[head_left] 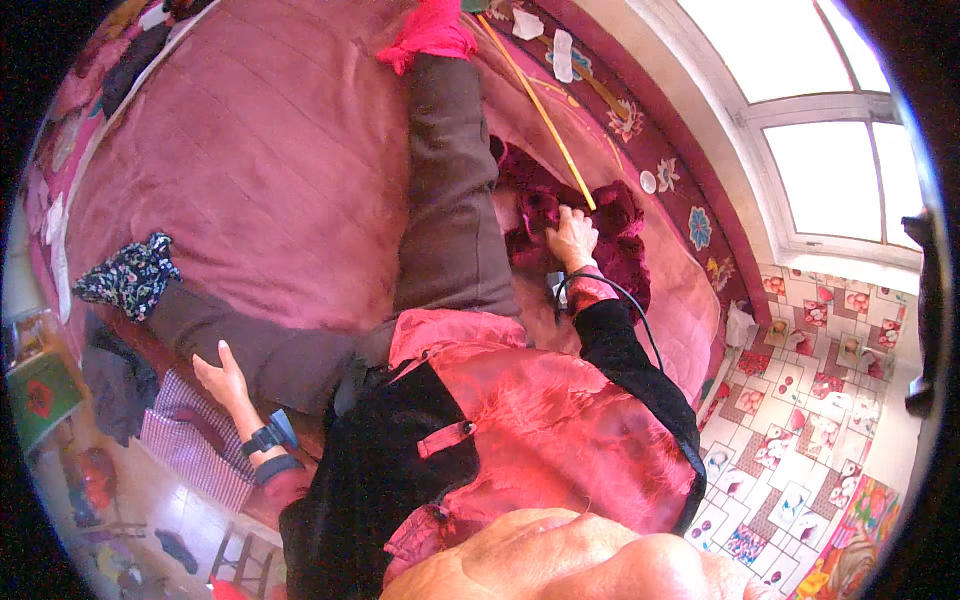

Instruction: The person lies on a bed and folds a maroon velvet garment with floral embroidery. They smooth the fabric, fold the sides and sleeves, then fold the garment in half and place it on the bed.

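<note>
Fingers [562, 222] of right hand [574, 240] on maroon plush cloth [628, 256], grasp or mere contact: cannot tell. Cloth lies on pink bedspread [270, 180], right of outstretched leg [452, 190]. Yellow stick [540, 105] ends just beside hand. Left hand [225, 380] empty, thumb apart, near bent leg [290, 355].

Pink bedcover [270, 170] L of ctr, window [835, 180] upper R w/ fruit-pattern tiles [800, 430] below, white scraps [563, 55] nr top.

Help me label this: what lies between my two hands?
In the head view, from left hand to right hand: left leg, pink bedspread, right leg, then maroon cloth.
</note>
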`<state>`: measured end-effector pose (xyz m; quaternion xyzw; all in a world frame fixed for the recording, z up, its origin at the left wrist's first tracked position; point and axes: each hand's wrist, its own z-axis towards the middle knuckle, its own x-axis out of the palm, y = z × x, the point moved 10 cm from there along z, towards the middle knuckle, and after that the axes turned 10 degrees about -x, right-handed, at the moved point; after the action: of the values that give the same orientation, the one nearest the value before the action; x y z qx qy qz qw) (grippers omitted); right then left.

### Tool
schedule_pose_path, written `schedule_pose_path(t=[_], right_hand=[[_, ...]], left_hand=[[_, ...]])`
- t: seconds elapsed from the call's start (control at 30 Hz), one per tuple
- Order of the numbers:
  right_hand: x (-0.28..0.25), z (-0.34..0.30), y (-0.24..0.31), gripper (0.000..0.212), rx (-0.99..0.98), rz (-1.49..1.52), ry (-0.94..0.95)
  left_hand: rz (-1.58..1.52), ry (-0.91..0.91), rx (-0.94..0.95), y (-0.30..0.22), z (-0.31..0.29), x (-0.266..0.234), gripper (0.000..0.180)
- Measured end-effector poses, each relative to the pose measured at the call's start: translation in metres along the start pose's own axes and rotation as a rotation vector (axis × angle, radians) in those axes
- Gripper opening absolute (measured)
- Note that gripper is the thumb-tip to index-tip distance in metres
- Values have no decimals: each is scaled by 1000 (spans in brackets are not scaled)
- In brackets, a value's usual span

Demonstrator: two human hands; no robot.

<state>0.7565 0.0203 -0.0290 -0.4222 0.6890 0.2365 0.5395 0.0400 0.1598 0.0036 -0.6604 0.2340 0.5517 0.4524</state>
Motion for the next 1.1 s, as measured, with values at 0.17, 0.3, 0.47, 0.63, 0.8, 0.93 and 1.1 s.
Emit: schedule_pose_path(t=[0.17, 0.3, 0.47, 0.63, 0.8, 0.93, 1.1], right_hand=[[6, 15, 19, 39, -218, 311, 232], [-48, 38, -5, 46, -153, 633, -151], [-52, 60, -34, 36, 140, 140, -230], [-26, 86, -38, 31, 140, 316, -59], [-123, 81, -103, 34, 379, -130, -558], [-114, 47, -139, 59, 493, 127, -555], [-11, -4, -117, 86, 523, 333, -99]], left_hand=[[143, 84, -93, 5, -3, 3, 77], [15, 57, -54, -10, -6, -8, 77], [193, 69, -113, -9, -9, -7, 80], [141, 14, -51, -20, -9, -13, 80], [180, -15, -2, -27, -12, -16, 78], [31, -88, 86, -39, -15, -25, 78], [106, -95, 36, -34, -15, -25, 79]])
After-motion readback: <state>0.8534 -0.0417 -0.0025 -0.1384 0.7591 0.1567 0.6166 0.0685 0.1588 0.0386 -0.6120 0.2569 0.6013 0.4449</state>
